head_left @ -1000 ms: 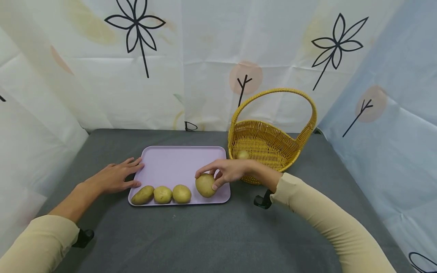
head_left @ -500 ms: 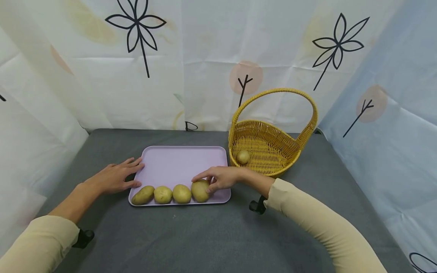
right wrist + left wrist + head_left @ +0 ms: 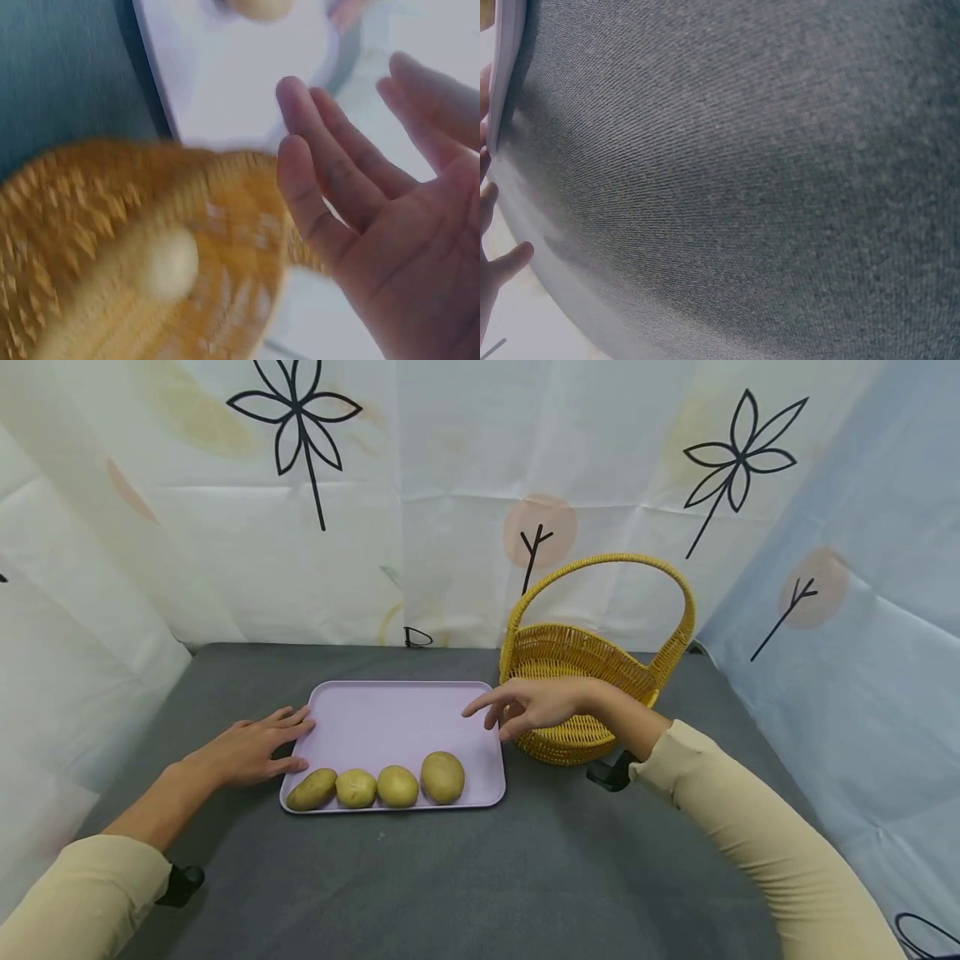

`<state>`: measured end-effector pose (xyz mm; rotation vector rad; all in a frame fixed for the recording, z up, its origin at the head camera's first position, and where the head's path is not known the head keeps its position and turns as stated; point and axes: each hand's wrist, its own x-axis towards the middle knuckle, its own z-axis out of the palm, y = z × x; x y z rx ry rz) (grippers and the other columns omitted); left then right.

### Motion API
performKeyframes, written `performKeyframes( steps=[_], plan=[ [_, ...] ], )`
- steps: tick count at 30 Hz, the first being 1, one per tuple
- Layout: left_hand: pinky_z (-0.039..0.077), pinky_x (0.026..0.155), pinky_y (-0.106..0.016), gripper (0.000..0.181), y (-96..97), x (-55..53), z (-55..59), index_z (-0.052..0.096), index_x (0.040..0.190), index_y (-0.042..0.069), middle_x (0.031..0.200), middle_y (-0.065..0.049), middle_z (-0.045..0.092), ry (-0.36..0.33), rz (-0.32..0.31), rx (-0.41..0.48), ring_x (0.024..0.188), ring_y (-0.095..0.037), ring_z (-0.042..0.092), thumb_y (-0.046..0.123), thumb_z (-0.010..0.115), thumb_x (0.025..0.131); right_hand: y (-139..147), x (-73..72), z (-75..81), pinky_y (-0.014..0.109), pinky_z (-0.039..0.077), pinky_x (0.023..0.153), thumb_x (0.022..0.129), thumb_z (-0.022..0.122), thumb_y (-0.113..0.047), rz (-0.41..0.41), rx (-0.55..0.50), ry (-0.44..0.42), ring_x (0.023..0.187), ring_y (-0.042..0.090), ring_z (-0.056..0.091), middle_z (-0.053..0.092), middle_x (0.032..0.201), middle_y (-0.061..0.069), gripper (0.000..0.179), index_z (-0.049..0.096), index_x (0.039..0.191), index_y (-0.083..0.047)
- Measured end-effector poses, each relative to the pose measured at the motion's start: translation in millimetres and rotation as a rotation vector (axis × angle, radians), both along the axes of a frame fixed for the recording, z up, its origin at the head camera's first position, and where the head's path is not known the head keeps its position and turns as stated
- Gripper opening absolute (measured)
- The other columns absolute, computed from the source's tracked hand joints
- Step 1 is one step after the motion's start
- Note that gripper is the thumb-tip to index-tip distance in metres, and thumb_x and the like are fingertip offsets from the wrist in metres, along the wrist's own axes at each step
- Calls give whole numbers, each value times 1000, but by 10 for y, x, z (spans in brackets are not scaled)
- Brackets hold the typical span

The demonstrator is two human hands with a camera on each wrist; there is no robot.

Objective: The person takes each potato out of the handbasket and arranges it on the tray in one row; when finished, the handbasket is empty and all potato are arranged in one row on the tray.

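Observation:
Several potatoes stand in a row along the near edge of a lilac tray (image 3: 397,718). A long potato (image 3: 312,790) lies at the left end and the largest round potato (image 3: 442,777) at the right end. My left hand (image 3: 255,750) rests with spread fingers on the tray's left rim. Holding nothing, my right hand (image 3: 532,703) hovers between the tray's right side and a yellow wicker basket (image 3: 570,753), its fingers relaxed and apart. In the right wrist view a small potato (image 3: 174,264) sits inside the basket; the right hand hides it from the head view.
The basket's tall arched handle (image 3: 600,560) rises behind the right hand. A dark grey cloth (image 3: 450,885) covers the table. Patterned white curtains (image 3: 450,460) hang close behind it and on both sides.
The right hand set the largest potato down at the row's right end and let go. It then moved up and right toward the basket. The left hand stayed put.

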<state>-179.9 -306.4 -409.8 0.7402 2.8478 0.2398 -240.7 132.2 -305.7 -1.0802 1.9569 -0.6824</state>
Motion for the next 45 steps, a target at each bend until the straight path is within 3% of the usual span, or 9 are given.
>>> performKeyframes(
  steps=[3,8,21,26,33,45],
  plan=[
    [32,96,-73,75,-10,-3,7,48,145,-1,153,-27,37,7,-5,0,139,-50,34,50,64,93,152,-71,98,37,49,96,98,59,-2,-18,-6,-3,124,33,57,57,136,16,49,49,145,-5],
    [32,97,-73,75,-10,4,6,47,146,-1,154,-27,36,3,-2,2,139,-50,33,50,64,93,387,-222,145,37,49,98,98,61,-3,-58,-23,-45,130,39,51,56,138,21,46,51,142,2],
    [31,97,-74,75,2,2,-1,47,146,0,154,-26,36,0,0,5,140,-50,33,50,64,93,672,-496,-108,51,28,115,99,58,-3,-186,66,-52,146,39,27,31,158,22,60,32,152,5],
    [31,98,-74,76,2,1,-1,46,147,1,154,-26,35,-5,4,2,140,-49,33,50,65,92,688,-568,-184,54,29,114,99,59,-5,-230,117,-20,147,38,26,31,158,21,62,31,154,2],
    [30,98,-74,77,-8,-1,-6,46,147,1,155,-26,35,-10,7,3,140,-49,32,52,64,93,662,-625,-241,59,34,109,100,59,-10,-323,173,-133,146,37,28,28,161,18,64,29,156,-6],
    [32,97,-73,76,-9,-7,-5,47,146,0,154,-26,36,0,-3,3,140,-49,33,51,64,93,566,-694,-305,53,39,107,99,58,-11,-366,240,-193,135,36,46,27,159,23,64,30,156,-8]
  ],
)
